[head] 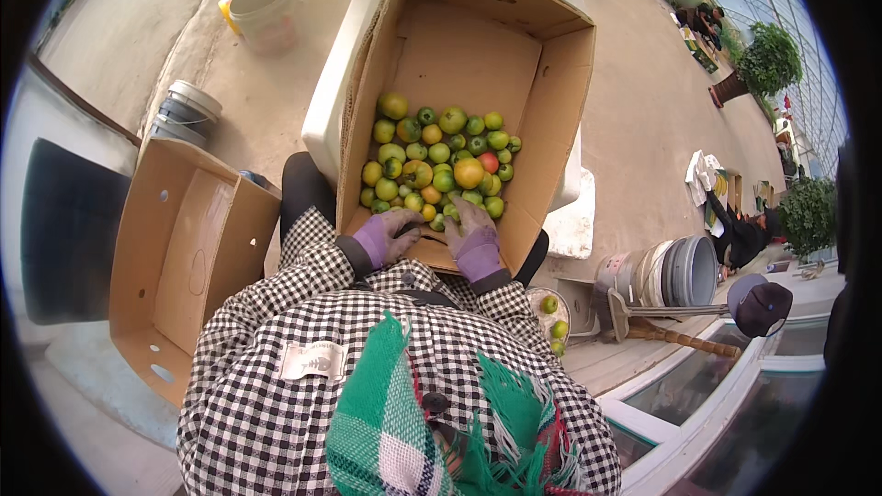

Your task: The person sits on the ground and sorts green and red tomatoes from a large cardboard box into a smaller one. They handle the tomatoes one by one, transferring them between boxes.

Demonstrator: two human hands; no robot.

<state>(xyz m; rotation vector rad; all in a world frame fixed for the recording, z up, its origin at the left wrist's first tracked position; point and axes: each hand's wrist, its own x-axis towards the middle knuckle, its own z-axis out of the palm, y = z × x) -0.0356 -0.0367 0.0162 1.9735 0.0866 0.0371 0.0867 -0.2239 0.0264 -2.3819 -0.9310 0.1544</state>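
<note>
A cardboard box stands before me, its near end by my lap. Small tomatoes, mostly green and yellow with one red, are gathered in its nearer half. Both hands wear purple gloves with soiled fingers. At the near left of the pile, my left hand has thumb and fingers apart, with nothing seen between them. My right hand reaches over the near edge, fingers spread against the closest tomatoes; its fingertips are partly hidden. Beneath the box is a white plastic support with a rounded rim.
Another cardboard box stands at my left, beside stacked buckets. A pale bucket is farther off. On my right are a container with several green tomatoes, more buckets and a cap. People work beyond.
</note>
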